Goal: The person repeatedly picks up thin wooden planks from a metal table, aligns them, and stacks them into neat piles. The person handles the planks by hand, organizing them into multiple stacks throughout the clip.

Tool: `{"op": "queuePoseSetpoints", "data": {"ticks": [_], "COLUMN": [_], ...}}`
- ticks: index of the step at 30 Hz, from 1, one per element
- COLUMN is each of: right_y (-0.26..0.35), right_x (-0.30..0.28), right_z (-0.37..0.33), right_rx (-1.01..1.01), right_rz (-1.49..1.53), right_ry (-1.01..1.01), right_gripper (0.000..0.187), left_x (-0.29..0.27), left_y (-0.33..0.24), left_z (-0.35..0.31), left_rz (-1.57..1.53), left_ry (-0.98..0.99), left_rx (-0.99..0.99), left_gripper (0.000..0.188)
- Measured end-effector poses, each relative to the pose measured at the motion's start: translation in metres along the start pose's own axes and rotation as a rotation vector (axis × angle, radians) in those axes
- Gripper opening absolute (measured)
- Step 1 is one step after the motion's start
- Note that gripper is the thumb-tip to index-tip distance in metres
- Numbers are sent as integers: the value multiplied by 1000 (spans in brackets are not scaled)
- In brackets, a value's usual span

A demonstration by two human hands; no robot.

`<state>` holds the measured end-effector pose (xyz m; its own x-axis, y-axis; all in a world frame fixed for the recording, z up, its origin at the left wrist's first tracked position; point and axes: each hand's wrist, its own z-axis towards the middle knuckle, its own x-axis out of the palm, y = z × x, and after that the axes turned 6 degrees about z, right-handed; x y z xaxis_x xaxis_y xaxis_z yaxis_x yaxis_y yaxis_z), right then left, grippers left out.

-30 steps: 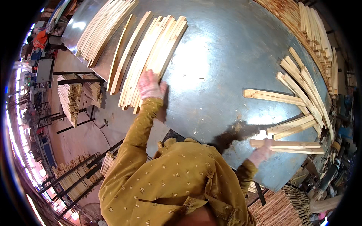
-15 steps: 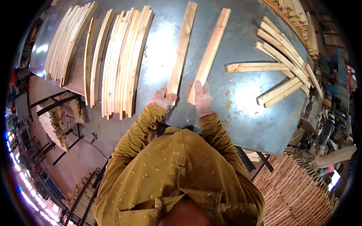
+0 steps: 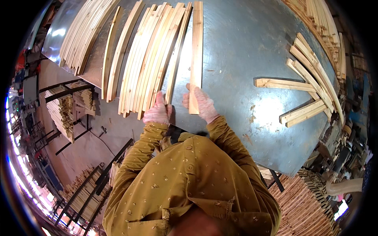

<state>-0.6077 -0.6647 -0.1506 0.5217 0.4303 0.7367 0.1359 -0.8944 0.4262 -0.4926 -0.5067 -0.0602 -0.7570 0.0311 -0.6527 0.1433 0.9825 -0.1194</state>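
My left hand (image 3: 157, 111), in a pale pinkish glove, is closed at the near end of a narrow wooden strip (image 3: 178, 55). This strip slants just right of a row of wooden strips (image 3: 151, 59), and the hand partly hides its end. My right hand (image 3: 203, 104), gloved alike, grips another wooden strip (image 3: 196, 51) near its lower end, the fingers wrapped across to its left side. That strip lies almost straight away from me on the grey metal table (image 3: 232, 51), apart from the row.
Farther left lie two single strips (image 3: 125, 51) and a larger bundle of strips (image 3: 88, 35). Several strips (image 3: 311, 70) lie crossed at the right of the table. Stacked wood (image 3: 303, 204) stands below its right corner; more wood rests on a black rack (image 3: 80, 192) at lower left.
The left-hand strip has moved left to the row and been turned onto its narrow side. My right hand has brought its strip left and straightened it. The view has shifted.
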Motion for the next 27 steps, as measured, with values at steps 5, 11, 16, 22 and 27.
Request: {"op": "queuePoseSetpoints", "data": {"ticks": [5, 11, 16, 22, 27], "right_y": [18, 12, 163, 285, 254], "right_x": [17, 34, -123, -204, -145], "right_z": [-8, 5, -75, -79, -44], "right_rx": [-16, 227, -777, 108, -831], "right_rz": [-624, -1784, -2193, -2645, -1569], "right_ry": [-69, 642, -802, -546, -315], "right_gripper": [48, 45, 48, 49, 28], "left_x": [13, 10, 19, 14, 4], "left_y": [28, -9, 3, -45, -2], "left_z": [26, 41, 55, 48, 76], "left_rz": [160, 442, 656, 725, 696], "left_ry": [-715, -632, -552, -382, -509], "left_rx": [234, 375, 270, 35, 184], "left_gripper": [77, 101, 101, 105, 94]}}
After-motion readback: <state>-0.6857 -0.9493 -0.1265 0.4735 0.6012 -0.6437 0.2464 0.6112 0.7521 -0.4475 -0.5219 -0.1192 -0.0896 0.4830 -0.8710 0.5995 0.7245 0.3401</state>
